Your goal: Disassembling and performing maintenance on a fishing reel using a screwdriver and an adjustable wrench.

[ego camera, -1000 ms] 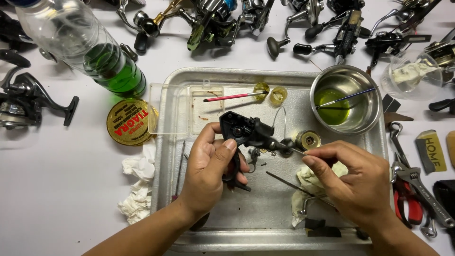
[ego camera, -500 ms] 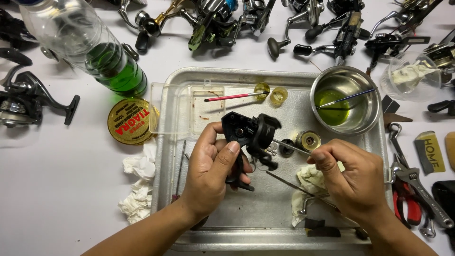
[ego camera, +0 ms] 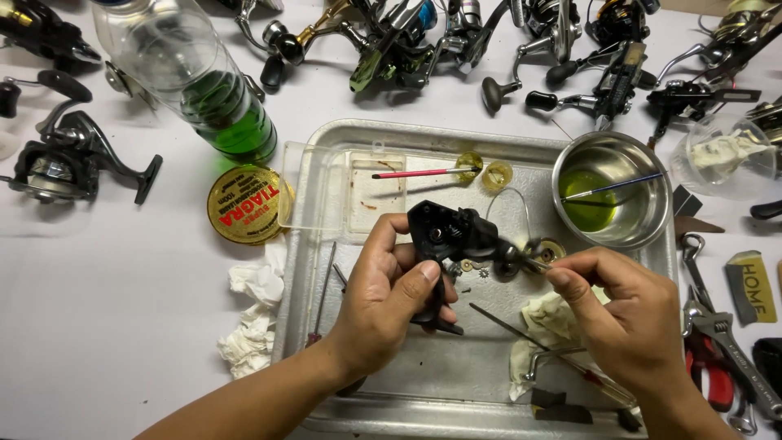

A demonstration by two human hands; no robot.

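A steel bowl stands at the far right of the metal tray and holds a pool of green liquid with a thin brush leaning in it. Far left of the tray, a clear plastic bottle lies tilted on the white surface, green liquid pooled in its lower end. A clear plastic lid rests over the tray's far left corner, with a red-handled brush lying across it.

The black reel body is held above the middle of the tray; it is matt, blocky, with a round opening on its face and a narrow stem running down into the left hand, which is clenched round it. The right hand pinches a small metal part at the body's right end.

A round yellow spool with red lettering lies just left of the tray. A yellow and black labelled block lies at the right edge. Crumpled white tissue lies near the tray's left side.
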